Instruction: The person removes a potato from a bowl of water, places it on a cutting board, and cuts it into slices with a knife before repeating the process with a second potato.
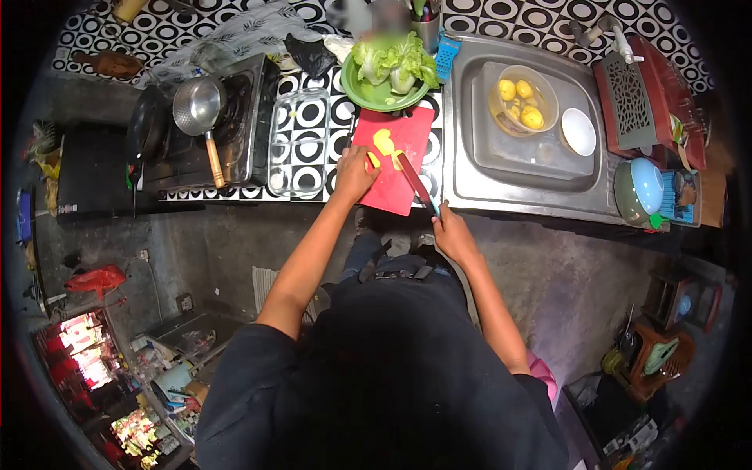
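Cut yellow pieces, which look like peeled potato, lie on the upper part of the red cutting board, on the counter beside the sink. A few have been cut, by the look of it; several yellow lumps, seemingly whole, sit in the clear bowl in the sink, so I judge the cutting to be only partly done.

The left hand is at the board's left edge, its fingers curled in with little opening, the tips at a small yellow piece; whether they grip it or merely steady it, I cannot tell. The right hand has its fingers closed around the handle of the knife, whose dark reddish blade slants over the board to another piece.

Farther out, leafy greens fill a green bowl just behind the board (they look quite fresh), a glass dish lies to the left, and a saucepan rests on the stove.
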